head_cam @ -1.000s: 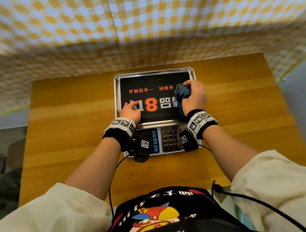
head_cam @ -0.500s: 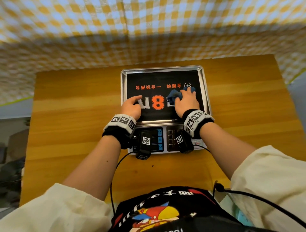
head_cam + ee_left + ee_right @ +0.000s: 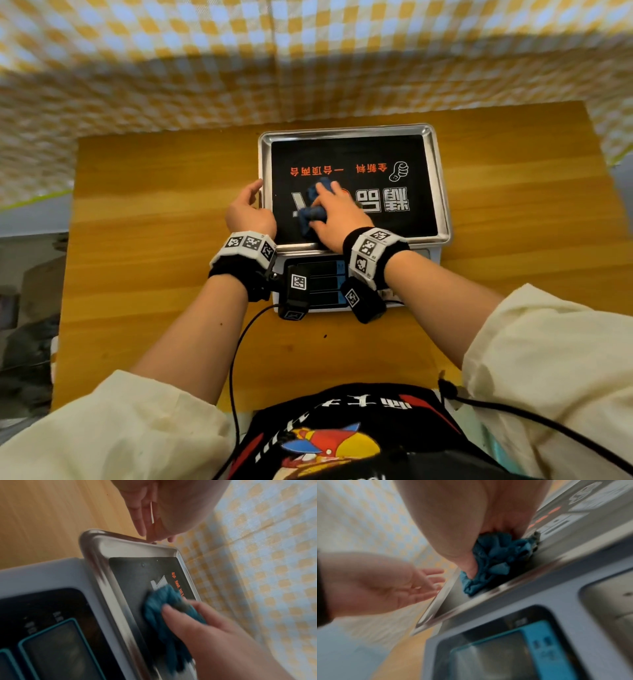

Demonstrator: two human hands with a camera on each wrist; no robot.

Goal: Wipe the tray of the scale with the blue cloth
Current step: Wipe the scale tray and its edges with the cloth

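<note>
The scale's steel tray [image 3: 435,161] has a black printed sheet inside and sits on the wooden table. My right hand [image 3: 330,214] grips the crumpled blue cloth [image 3: 309,216] and presses it on the tray's left-middle part. The left wrist view shows the cloth [image 3: 163,600] bunched under the right hand's fingers [image 3: 173,611] on the black sheet. In the right wrist view the cloth [image 3: 491,561] lies by the tray's near rim [image 3: 471,602]. My left hand [image 3: 247,205] is beside the tray's left edge, its fingers straight [image 3: 144,520], their tips at the rim [image 3: 92,555]. It holds nothing.
The scale's body with its blue-framed display [image 3: 320,281] lies just before the tray, partly under my wrists. The wooden table [image 3: 154,212] surrounds it. A yellow checked cloth [image 3: 308,51] hangs behind the table's far edge. A black cable [image 3: 234,359] runs from my left wrist.
My right hand has slid the blue cloth from the tray's right side to its left-middle. My left hand has come off the tray's surface to its left rim.
</note>
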